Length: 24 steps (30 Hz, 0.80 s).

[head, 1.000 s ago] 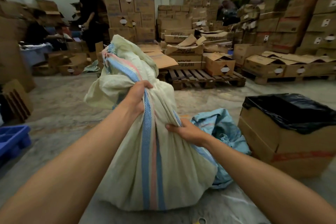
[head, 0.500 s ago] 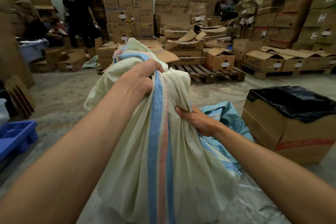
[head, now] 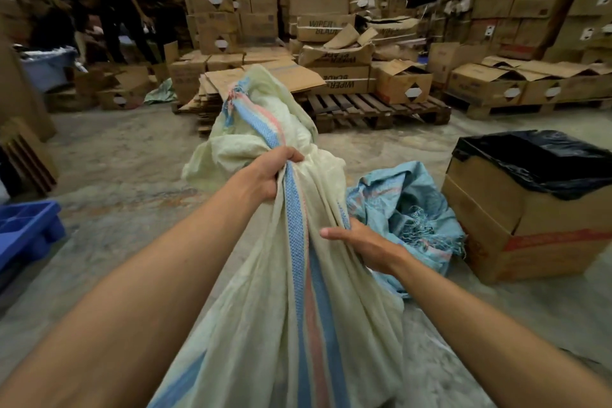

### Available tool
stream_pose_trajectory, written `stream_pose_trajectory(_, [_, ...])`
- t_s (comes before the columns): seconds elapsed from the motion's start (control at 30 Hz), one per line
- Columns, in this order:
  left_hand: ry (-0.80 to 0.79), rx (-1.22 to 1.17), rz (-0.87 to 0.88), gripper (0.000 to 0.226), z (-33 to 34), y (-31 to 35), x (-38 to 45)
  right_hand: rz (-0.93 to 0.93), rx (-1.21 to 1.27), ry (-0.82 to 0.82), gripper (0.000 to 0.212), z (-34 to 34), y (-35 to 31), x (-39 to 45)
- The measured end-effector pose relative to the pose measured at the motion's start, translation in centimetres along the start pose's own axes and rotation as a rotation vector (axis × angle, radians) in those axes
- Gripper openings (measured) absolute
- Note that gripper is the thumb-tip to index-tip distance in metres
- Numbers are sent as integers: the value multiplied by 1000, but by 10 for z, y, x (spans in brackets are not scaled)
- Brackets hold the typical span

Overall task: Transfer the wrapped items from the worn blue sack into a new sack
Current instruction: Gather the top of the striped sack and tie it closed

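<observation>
Both hands clutch the cream woven sack [head: 284,325] standing on the floor: the left hand [head: 265,175] fists its gathered neck, the right hand [head: 361,242] pinches a fold lower down. Its cloth is limp and bunches readily; it looks filled, probably heavy, best held at the neck. The worn blue sack [head: 410,209] lies crumpled just beside it.

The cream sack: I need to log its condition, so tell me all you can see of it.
The cream sack is woven, plastic-looking cloth with blue and pink stripes down its middle. Its frayed mouth flops loose above. The left hand grips the gathered neck; the right hand grips it lower. It stands beside the blue sack.
</observation>
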<state>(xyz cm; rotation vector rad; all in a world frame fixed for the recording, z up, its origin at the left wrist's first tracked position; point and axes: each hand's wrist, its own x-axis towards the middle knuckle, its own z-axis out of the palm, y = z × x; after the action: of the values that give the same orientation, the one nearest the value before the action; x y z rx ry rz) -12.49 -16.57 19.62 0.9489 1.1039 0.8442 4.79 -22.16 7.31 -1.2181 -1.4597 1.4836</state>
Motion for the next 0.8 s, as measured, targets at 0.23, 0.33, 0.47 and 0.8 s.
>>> stream_pose_trajectory(0.23, [-23,-14,131,16,27,-22,39,40,201,368,55,42,13,23])
stream_pose_trajectory(0.33, [10,193,115,30,24,-30,55,180,357,348,83,36,27,41])
stream_pose_trajectory(0.47, [38,655,-71,100,3,-32,61,216,600,344,75,34,38,49])
stream_pose_trajectory(0.8, [-224,746,99,125,-34,-192,21,197,804,255,44,30,41,63])
